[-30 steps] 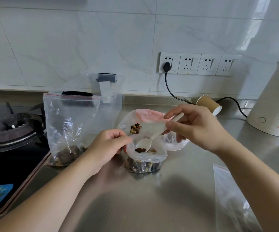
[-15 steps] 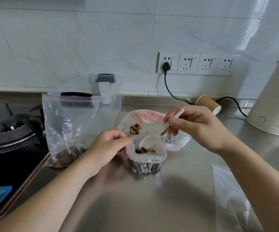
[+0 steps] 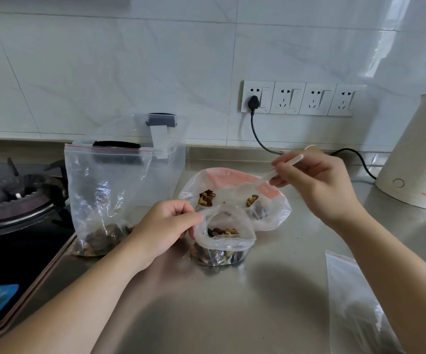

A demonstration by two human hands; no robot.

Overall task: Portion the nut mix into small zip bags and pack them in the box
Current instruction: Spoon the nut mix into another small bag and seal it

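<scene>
Head view: left hand (image 3: 164,229) is pinching the rim of the small clear zip bag of nuts (image 3: 222,242), holding its mouth open on the steel bench (image 3: 232,315). Right hand (image 3: 316,186) is gripping the white plastic spoon (image 3: 279,169) above and beyond it, over the pink-topped supply bag of nut mix (image 3: 234,192). Clear lidded plastic box (image 3: 166,149) is standing past the left hand. Advice: scoop level, keep the rim taut and tip low inside the mouth.
</scene>
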